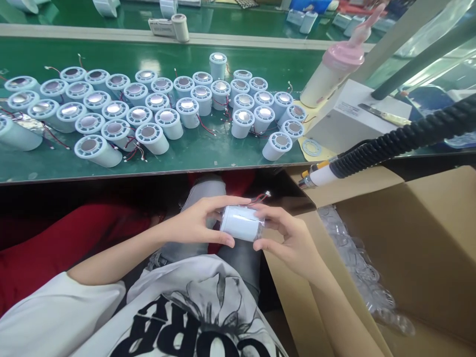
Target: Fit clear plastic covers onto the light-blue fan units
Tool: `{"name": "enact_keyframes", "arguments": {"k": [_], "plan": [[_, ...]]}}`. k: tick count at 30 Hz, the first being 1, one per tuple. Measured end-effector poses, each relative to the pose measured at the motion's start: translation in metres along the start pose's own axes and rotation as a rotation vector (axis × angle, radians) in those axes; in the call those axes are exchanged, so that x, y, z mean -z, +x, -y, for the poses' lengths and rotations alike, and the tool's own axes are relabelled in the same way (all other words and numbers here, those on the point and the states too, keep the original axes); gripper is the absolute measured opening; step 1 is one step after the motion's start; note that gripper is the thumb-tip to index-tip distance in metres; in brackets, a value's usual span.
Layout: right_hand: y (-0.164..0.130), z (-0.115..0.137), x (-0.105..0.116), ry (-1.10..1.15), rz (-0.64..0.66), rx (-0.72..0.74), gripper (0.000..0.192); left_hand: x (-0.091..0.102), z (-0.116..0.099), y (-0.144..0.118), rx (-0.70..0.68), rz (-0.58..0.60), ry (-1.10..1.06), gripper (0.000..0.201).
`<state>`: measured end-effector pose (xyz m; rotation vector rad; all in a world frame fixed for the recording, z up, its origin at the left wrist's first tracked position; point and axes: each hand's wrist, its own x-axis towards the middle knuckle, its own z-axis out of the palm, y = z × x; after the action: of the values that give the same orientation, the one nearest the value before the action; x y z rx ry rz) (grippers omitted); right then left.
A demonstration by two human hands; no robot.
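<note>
Above my lap, a light-blue cylinder [241,223] lies on its side between my two hands, and red and dark wires with a white plug stick up behind it. My left hand [211,223] grips its left end, thumb below and fingers along the far side. On the right end, my right hand [284,230] closes with fingers on top and thumb underneath. A clear, shiny rim or cover shows at that right end. Many similar cylinders [139,115] stand on the green bench [208,153] ahead, with metal discs in their tops and thin wires.
Right of my knees stands an open cardboard box [427,258] with clear plastic pieces [357,267] inside. A black ribbed hose [401,136] reaches over it. A pink-topped bottle [330,69] and a white box [357,114] stand at the bench's right. Someone's red-clothed leg [74,238] is at left.
</note>
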<state>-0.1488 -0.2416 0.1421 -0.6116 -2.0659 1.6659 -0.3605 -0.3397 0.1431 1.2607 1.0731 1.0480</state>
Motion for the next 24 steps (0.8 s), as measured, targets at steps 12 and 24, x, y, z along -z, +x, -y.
{"name": "enact_keyframes", "arguments": {"k": [12, 24], "plan": [[0.001, 0.01, -0.001, 0.268, 0.014, -0.247, 0.039, 0.001, -0.008, -0.002, -0.074, 0.001, 0.189, 0.073], [0.005, 0.012, -0.008, 0.443, 0.016, -0.398, 0.032, 0.002, -0.006, -0.007, -0.151, 0.044, 0.271, 0.072]]}}
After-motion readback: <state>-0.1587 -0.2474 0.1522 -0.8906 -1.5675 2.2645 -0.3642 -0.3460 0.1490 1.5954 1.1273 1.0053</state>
